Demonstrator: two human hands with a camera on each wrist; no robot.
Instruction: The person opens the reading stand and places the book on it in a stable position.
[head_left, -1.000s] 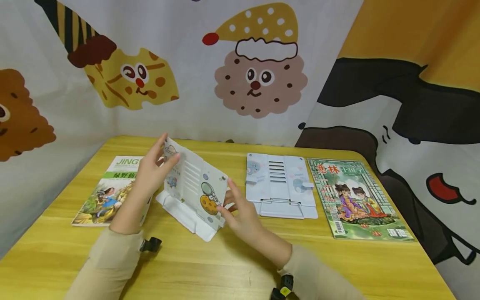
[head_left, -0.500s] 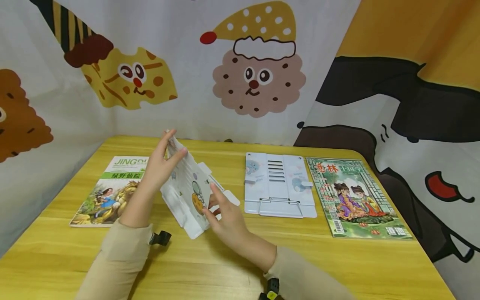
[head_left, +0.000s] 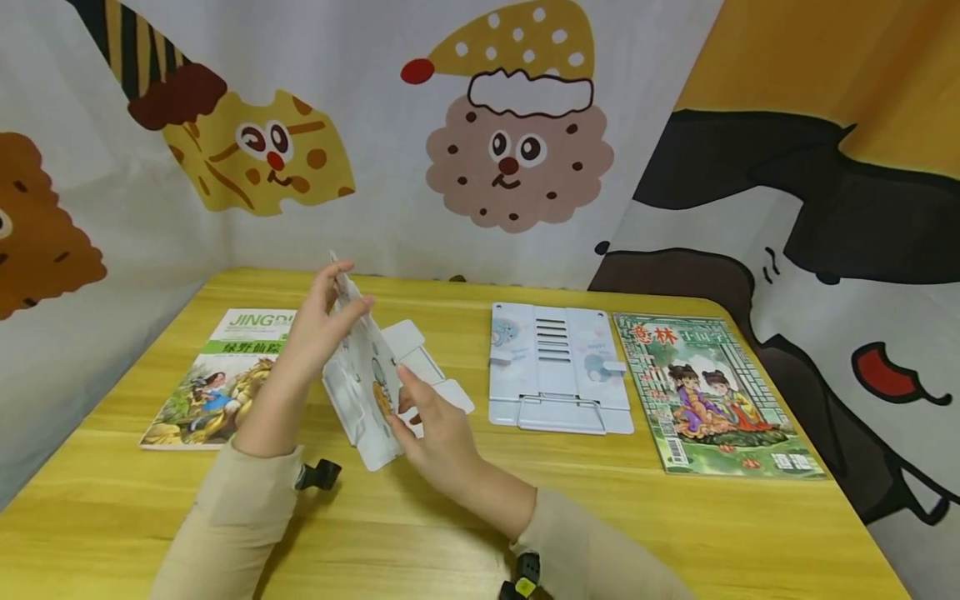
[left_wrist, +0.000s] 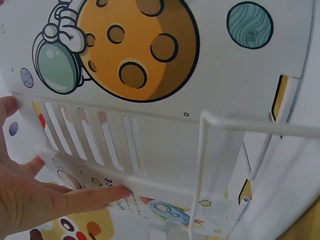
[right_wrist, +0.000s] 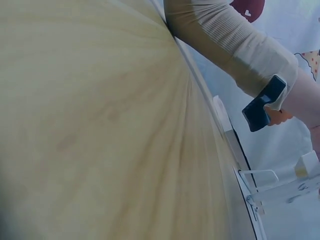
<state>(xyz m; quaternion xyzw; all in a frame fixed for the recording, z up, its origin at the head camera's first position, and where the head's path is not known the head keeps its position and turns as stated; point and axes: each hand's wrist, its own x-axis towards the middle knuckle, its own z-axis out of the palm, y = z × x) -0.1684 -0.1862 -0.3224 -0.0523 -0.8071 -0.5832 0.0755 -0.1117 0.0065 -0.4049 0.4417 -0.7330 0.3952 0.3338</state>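
Note:
A white book stand (head_left: 366, 354) with a printed astronaut and orange planet is tilted up over the left-middle of the table, seen nearly edge-on. My left hand (head_left: 318, 325) grips its upper left edge, thumb on the printed front. At the opposite side edge, my right hand (head_left: 438, 437) pinches the panel between thumb and fingers. White base flaps (head_left: 450, 394) spread out behind the panel. In the left wrist view, the slotted panel (left_wrist: 165, 150) fills the picture, with a white wire holder (left_wrist: 201, 165) across it and my left hand's fingers (left_wrist: 95, 197) along it.
A second book stand (head_left: 555, 358) lies flat on the yellow wooden table (head_left: 420, 533). To its right is a green magazine (head_left: 720, 408); a picture book (head_left: 217, 383) lies at the left, partly behind my left arm. A cartoon-printed cloth (head_left: 360, 200) hangs behind the table.
The stand's panel has turned from facing me to nearly edge-on, bringing the flaps behind it into view. My right hand has moved left with its edge; my left hand has shifted slightly right.

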